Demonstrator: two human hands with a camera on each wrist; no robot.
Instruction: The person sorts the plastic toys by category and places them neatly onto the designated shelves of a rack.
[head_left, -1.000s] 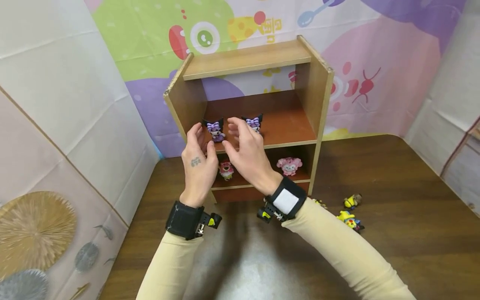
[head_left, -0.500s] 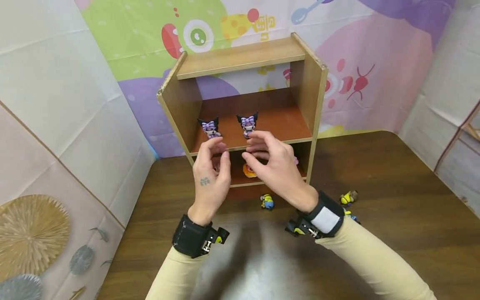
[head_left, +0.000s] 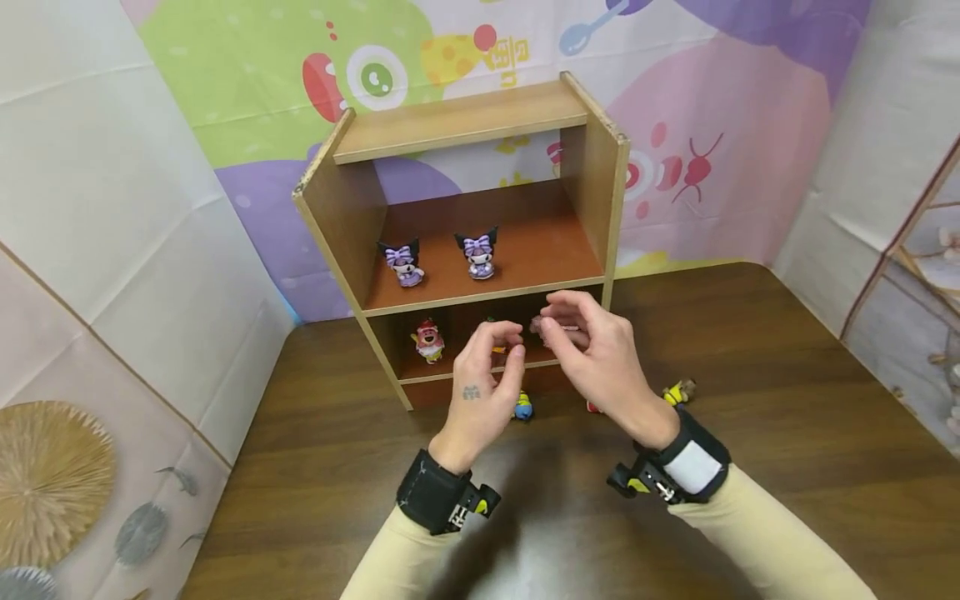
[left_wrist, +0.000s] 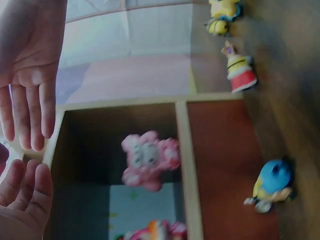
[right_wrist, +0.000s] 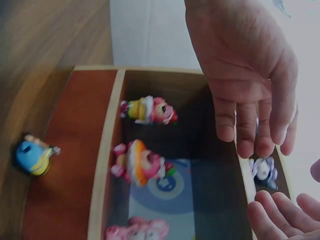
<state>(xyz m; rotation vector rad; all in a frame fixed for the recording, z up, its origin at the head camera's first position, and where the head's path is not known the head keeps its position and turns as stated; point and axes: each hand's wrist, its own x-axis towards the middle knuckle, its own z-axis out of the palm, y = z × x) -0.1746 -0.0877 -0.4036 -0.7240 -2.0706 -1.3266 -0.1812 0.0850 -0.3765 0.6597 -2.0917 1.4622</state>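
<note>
Before the wooden shelf [head_left: 461, 123], left hand [head_left: 483, 392] and right hand [head_left: 603, 362] are hovering apart — both empty, fingers loosely curved — two purple-bowed figures [head_left: 480, 258] are standing upper left, pink figure [left_wrist: 150, 159] is resting lower right.

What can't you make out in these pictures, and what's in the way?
- Right wrist view: the rest of the pink toy, cut off by the bottom edge.
- Head view: most of the pink toy, hidden by the right hand.
- Head view: most of the orange-ringed toy and part of the blue toy, hidden by the left hand.
- Left wrist view: the topmost yellow toy, cut off by the top edge.
</note>
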